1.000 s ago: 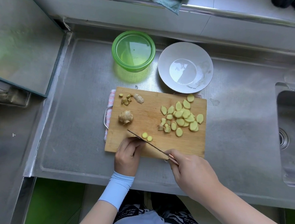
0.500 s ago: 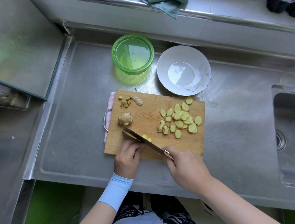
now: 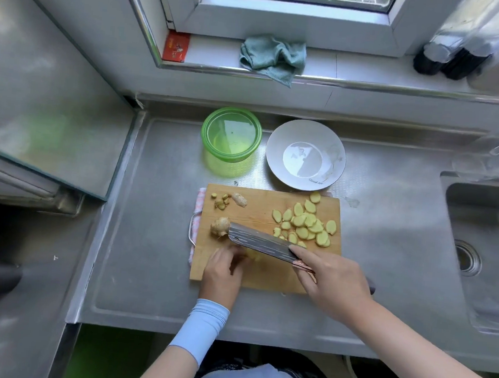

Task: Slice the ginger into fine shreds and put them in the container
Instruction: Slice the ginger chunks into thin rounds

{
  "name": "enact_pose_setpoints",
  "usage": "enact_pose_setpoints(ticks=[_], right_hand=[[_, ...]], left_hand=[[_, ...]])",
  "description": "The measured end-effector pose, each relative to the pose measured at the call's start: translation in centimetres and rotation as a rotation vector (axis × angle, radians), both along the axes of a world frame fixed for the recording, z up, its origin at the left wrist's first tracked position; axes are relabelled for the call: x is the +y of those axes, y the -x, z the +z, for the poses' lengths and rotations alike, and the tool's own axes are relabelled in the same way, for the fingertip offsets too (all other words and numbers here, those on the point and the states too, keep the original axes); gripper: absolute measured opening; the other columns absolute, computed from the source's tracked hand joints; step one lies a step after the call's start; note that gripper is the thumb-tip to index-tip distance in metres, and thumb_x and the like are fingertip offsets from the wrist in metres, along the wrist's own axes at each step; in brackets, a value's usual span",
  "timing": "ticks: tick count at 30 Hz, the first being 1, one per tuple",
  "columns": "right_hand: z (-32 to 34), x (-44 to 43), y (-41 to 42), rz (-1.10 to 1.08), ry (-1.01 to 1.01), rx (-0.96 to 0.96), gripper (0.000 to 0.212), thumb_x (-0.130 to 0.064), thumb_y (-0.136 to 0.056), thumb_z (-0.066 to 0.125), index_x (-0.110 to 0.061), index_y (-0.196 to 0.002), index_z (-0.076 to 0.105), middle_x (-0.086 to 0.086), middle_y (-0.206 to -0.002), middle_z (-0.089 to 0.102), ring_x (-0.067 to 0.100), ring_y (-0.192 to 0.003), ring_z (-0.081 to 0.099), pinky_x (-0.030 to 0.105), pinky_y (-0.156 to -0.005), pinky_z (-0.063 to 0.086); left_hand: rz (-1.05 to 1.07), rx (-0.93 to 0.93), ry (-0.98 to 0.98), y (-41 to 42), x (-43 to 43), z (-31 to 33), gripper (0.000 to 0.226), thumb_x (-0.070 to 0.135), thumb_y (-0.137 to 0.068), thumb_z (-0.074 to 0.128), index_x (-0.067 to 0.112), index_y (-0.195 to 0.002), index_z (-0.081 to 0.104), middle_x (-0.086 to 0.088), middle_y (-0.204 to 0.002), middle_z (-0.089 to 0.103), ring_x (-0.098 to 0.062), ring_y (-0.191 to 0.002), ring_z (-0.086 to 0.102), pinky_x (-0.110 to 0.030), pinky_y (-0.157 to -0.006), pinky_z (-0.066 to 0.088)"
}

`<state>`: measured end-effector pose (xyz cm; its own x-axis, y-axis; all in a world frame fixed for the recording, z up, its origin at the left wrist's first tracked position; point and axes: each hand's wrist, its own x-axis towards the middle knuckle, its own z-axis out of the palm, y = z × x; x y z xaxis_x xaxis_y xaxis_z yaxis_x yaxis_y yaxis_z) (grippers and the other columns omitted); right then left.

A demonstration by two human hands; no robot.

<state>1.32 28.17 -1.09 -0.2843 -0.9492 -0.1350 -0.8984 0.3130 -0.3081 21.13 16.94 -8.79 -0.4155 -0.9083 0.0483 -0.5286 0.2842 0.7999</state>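
A wooden cutting board (image 3: 255, 207) lies on the steel counter. Several pale ginger slices (image 3: 305, 222) are heaped on its right half. A knobbly unpeeled ginger piece (image 3: 220, 225) sits at its left, touching the tip of the knife blade (image 3: 260, 241). My right hand (image 3: 333, 282) grips the knife handle, blade tilted flat side up. My left hand (image 3: 224, 269) rests at the board's near edge, fingers curled over a yellowish ginger bit that is mostly hidden. A green round container (image 3: 231, 134) stands behind the board, nothing visible inside.
A white bowl (image 3: 305, 155) stands beside the green container. Ginger trimmings (image 3: 229, 199) lie at the board's far left corner. A sink (image 3: 484, 254) is at the right, a raised steel surface (image 3: 47, 105) at the left, a teal cloth (image 3: 272, 56) on the window sill.
The knife has lifted and swung away from me, its blade now lying over the board's middle against the ginger knob. The two small slices beside it are now hidden. The view tilted upward.
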Motion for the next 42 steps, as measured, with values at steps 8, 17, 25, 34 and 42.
enact_pose_setpoints(ticks=[8,17,25,34,42], right_hand=[[0.8,-0.6,1.2,-0.073,0.039,0.096,0.037,-0.042,-0.082,0.076,-0.041,-0.119,0.07,-0.014,-0.072,0.064,0.017,-0.059,0.063,0.026,-0.046,0.034],[2.6,-5.3,0.7,-0.262,-0.127,-0.075,0.036,-0.046,-0.101,0.042,-0.05,-0.135,0.052,-0.013,-0.115,0.069,0.019,-0.105,0.063,0.032,-0.077,0.047],[2.4,-7.4,0.2,-0.383,-0.186,-0.138,0.035,-0.041,-0.1,0.043,-0.05,-0.132,0.054,-0.01,-0.112,0.07,0.021,-0.107,0.061,0.032,-0.081,0.047],[2.2,-8.7,-0.6,-0.441,-0.187,-0.189,0.032,-0.043,-0.102,0.044,-0.049,-0.131,0.055,-0.01,-0.112,0.071,0.021,-0.107,0.061,0.033,-0.081,0.046],[2.1,-8.2,-1.1,-0.5,-0.166,-0.223,0.033,-0.047,-0.1,0.045,-0.051,-0.132,0.054,-0.012,-0.116,0.07,0.019,-0.11,0.06,0.032,-0.084,0.046]], left_hand=[[0.362,0.117,-0.293,-2.2,-7.2,5.0,0.021,0.017,-0.08,0.081,0.035,-0.076,0.071,0.018,-0.074,0.071,-0.004,-0.07,0.064,-0.022,-0.074,0.052],[-0.077,-0.211,-0.365,2.5,-17.7,4.7,0.014,0.012,-0.082,0.078,0.025,-0.08,0.075,0.01,-0.077,0.072,-0.003,-0.072,0.064,-0.017,-0.078,0.048],[-0.301,-0.361,-0.328,3.8,-20.5,3.5,0.007,0.024,-0.082,0.076,0.031,-0.084,0.075,0.015,-0.083,0.071,-0.004,-0.083,0.065,-0.02,-0.082,0.049],[-0.495,-0.415,-0.108,3.6,-21.2,3.4,0.017,0.033,-0.091,0.07,0.027,-0.105,0.076,0.01,-0.106,0.056,-0.011,-0.097,0.053,-0.026,-0.092,0.042],[-0.581,-0.605,0.081,6.2,-18.6,4.3,0.017,0.047,-0.083,0.071,0.035,-0.095,0.073,0.008,-0.105,0.056,-0.018,-0.112,0.047,-0.031,-0.089,0.042]])
